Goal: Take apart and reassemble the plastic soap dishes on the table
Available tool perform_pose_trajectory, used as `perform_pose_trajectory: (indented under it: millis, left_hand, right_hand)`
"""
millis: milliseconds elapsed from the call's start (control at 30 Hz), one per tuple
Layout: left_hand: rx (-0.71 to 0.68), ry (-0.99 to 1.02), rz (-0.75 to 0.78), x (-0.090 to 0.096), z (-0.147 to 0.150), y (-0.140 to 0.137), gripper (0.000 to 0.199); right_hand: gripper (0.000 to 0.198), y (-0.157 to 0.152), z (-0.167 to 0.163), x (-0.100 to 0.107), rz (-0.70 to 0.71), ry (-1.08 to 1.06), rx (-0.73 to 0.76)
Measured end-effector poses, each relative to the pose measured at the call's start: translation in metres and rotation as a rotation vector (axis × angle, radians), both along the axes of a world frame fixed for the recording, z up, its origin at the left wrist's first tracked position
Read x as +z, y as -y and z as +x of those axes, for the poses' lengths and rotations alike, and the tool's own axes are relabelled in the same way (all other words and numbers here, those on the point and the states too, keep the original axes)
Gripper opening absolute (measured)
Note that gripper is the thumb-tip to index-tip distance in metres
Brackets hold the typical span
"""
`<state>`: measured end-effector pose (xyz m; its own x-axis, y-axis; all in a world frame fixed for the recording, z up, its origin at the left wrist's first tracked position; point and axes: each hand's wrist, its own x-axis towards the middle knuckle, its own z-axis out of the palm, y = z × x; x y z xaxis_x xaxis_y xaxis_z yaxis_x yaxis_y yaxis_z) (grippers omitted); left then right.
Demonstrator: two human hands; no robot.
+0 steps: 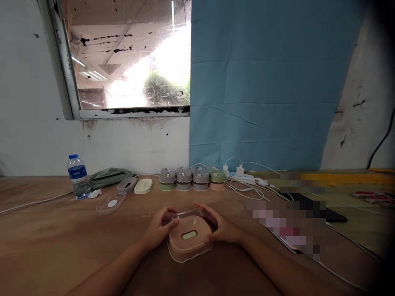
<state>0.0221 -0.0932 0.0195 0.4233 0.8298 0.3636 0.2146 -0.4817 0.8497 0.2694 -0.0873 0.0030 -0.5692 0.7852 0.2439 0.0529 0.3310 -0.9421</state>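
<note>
A pink rounded plastic box (182, 246) with an oval slot in its top sits on the wooden table in front of me. Something pale shows through the slot. Along the far edge of the box is a clear plastic rim, perhaps a transparent cover; the fingers partly hide it. My left hand (161, 227) grips the box's left far side, thumb on top. My right hand (224, 226) is curled round the right side, its thumb at the near right edge and its fingers reaching over the far edge.
At the back stand several stacked grey and green boxes (183, 176). To the left are a clear lid (106, 204), a cream oval piece (143, 186), a grey slotted piece (126, 185), a green pouch (111, 176) and a water bottle (80, 185). Cables and a power strip (242, 177) lie right.
</note>
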Motion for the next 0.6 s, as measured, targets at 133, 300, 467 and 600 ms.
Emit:
perform_pose_trajectory:
  millis: [133,300,467,600]
  left_hand:
    - [0.030,0.153,-0.122,-0.004,-0.001,-0.009,0.032]
    - [0.087,0.333,-0.346,-0.010,-0.008,-0.024,0.041]
    - [0.141,0.456,-0.427,-0.017,-0.016,-0.038,0.040]
    - [0.197,0.515,-0.481,-0.021,-0.019,-0.045,0.030]
  right_hand:
    - [0.118,0.002,-0.001,0.001,0.042,-0.033,0.013]
    - [0.127,0.011,-0.005,0.006,0.085,0.084,-0.029]
    - [0.122,0.014,-0.005,0.007,0.184,0.224,-0.115]
    - [0.116,0.014,-0.004,0.007,0.210,0.283,-0.120]
